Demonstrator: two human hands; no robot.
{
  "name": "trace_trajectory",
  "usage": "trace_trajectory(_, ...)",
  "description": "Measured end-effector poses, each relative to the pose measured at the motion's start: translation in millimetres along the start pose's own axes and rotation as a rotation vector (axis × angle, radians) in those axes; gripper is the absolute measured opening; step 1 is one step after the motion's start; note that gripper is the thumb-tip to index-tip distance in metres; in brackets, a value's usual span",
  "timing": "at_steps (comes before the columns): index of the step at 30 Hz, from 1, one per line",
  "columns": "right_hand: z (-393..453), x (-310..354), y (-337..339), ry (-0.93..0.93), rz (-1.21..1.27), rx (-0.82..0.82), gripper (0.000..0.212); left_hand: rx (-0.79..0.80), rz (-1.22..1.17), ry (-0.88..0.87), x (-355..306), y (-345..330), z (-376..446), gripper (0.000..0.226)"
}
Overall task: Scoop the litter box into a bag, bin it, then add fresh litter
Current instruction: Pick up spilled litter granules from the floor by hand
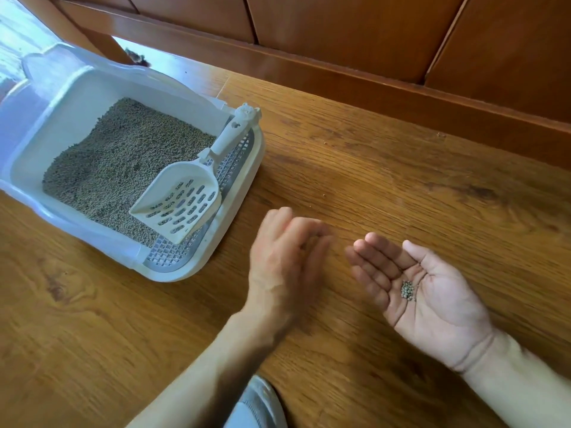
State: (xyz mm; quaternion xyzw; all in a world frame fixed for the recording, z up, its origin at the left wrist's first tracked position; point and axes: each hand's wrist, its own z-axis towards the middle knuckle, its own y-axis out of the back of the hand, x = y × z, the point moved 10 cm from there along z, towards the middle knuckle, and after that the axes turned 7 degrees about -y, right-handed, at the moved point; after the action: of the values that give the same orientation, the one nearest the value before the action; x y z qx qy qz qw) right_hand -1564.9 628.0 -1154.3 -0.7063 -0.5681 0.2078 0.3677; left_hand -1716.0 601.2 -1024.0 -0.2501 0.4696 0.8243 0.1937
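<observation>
The right hand (423, 291) is lying palm-up and flat open just above the brown wood-grain floor (386, 156), cradling a small heap of grey litter pellets (408, 291) in the hollow of the palm; nothing is being gripped. The left hand (287, 251) is hovering just beside it, fingers extended and relaxed, edge-on to the floor, blurred, holding nothing. A few stray specks are lying on the floor beyond both hands.

Further off and to the left, the white rectangular plastic litter box (238, 211) is sitting on the floor, filled with grey-brown pellet litter (123, 168). The white slotted plastic scoop (182, 199) is resting inside it, blade on the litter, handle pointing away and to the right over the box's grey grid step.

Judgement: stray pellets are being gathered for return. The box is lying up and left of both hands, and the left hand is the nearer; the loaded right hand would have to travel across past the left, palm kept level, or pellets could spill.

No bag or bin is showing.
</observation>
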Motion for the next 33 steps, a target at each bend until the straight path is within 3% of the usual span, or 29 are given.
trace_trajectory(2, -1.0, 2.9, 1.6, 0.041, 0.042, -0.046, 0.046, 0.05, -0.038, -0.123, -45.4, -6.4, 6.0, 0.016)
trace_trajectory(4, -0.4, 1.8, -5.9, 0.011, 0.036, 0.009, 0.04, 0.132, -0.008, -0.234, -73.5, -22.6, 2.8, 0.012)
trace_trajectory(7, 1.0, -11.9, -9.1, -0.109, -0.045, 0.05, 0.048, 0.168, 0.054, -0.319, -86.9, -35.5, -4.6, 0.007)
trace_trajectory(10, -7.5, 3.0, 0.7, 0.016, -0.154, 0.003, 0.053, 0.137, 0.034, -0.342, -91.0, -28.2, -6.1, 0.008)
trace_trajectory(13, -4.6, -1.5, -1.1, -0.029, 0.018, 0.037, 0.043, 0.017, -0.025, -0.237, -74.1, -4.1, -1.3, 0.007)
trace_trajectory(16, -4.1, -0.8, -8.0, 0.01, -0.01, 0.049, 0.055, -0.071, -0.03, -0.014, -21.9, 10.7, -6.4, 0.006)
trace_trajectory(18, -9.0, 2.7, -11.8, 0.046, -0.113, -0.018, 0.063, -0.032, 0.038, 0.141, 23.4, 6.6, -20.6, 0.006)
trace_trajectory(21, -5.9, -5.5, -27.6, 0.017, -0.075, 0.141, 0.066, 0.163, 0.151, 0.285, 72.8, -12.8, -46.5, 0.014)
trace_trajectory(24, -3.0, -9.4, -28.6, -0.027, -0.032, 0.213, 0.067, 0.268, 0.207, 0.298, 83.1, -23.3, -54.4, 0.017)
trace_trajectory(33, -1.6, -8.8, -23.1, -0.049, 0.007, 0.207, 0.06, 0.234, 0.243, 0.224, 86.4, -37.2, -50.9, 0.013)
